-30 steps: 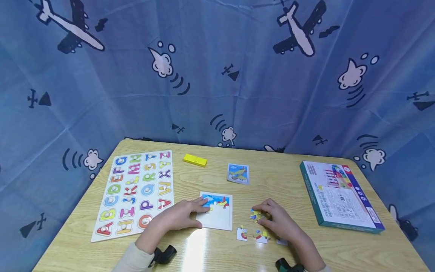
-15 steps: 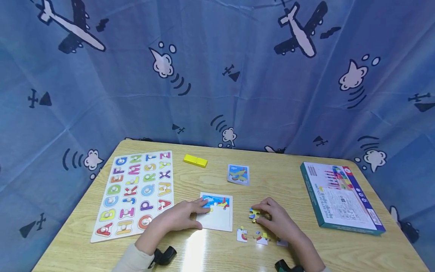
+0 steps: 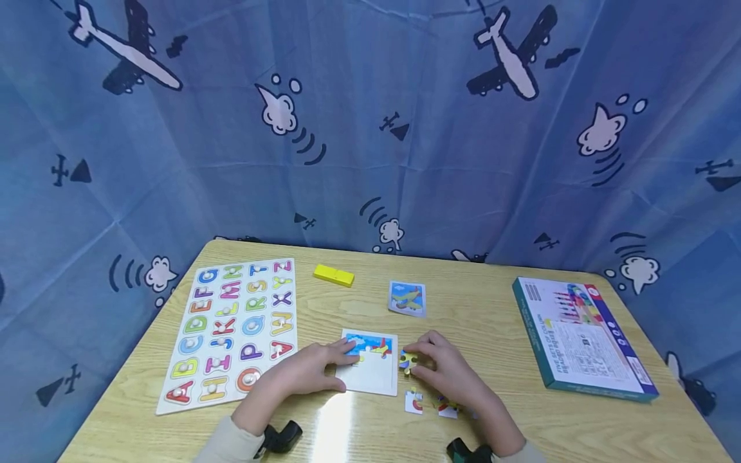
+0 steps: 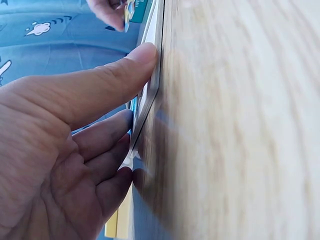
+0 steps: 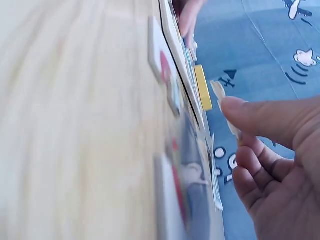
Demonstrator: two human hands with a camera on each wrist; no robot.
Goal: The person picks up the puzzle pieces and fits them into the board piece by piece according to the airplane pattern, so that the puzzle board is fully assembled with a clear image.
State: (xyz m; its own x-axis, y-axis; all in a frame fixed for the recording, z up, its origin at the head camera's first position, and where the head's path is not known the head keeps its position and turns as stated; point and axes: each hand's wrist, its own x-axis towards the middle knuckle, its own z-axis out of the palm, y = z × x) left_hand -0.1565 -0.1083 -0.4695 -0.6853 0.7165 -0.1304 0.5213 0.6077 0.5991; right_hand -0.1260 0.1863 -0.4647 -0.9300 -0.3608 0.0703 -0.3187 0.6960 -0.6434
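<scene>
My left hand rests on the left side of a white puzzle board, whose top strip shows fitted blue sky and a red-and-yellow plane tail. In the left wrist view, its thumb lies over the board's edge. Just off the board's right side, my right hand pinches a yellow-and-blue jigsaw piece between thumb and fingers. The right wrist view shows that piece edge-on, raised off the table. Below the right hand lie loose jigsaw pieces, some partly covered by the hand and wrist.
An alphabet peg board takes up the left of the table. Behind the puzzle lie a yellow block and a plane picture card. A flat boxed set is at the right. A blue printed curtain hangs behind the table.
My right hand has moved left with the jigsaw piece, from above the loose pieces to beside the board. The piece turned a little in the fingers earlier. My left hand stays put.
</scene>
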